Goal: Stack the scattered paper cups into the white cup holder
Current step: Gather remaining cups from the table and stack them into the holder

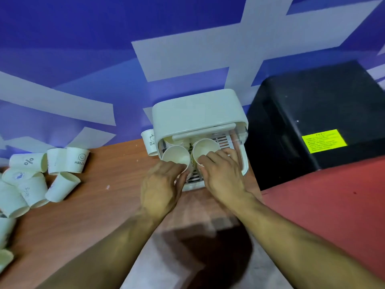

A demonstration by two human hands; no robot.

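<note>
Cups (62,187) are light and squashy, so we hold their sides softly. The fingers of our left hand (160,184) grip one cup (176,157), and those of our right hand (220,178) grip the other cup (205,148).

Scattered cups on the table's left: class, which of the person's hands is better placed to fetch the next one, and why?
Left. The left hand lies nearer the scattered cups; the right hand, over the white cup holder, would likely have to cross the left arm.
</note>
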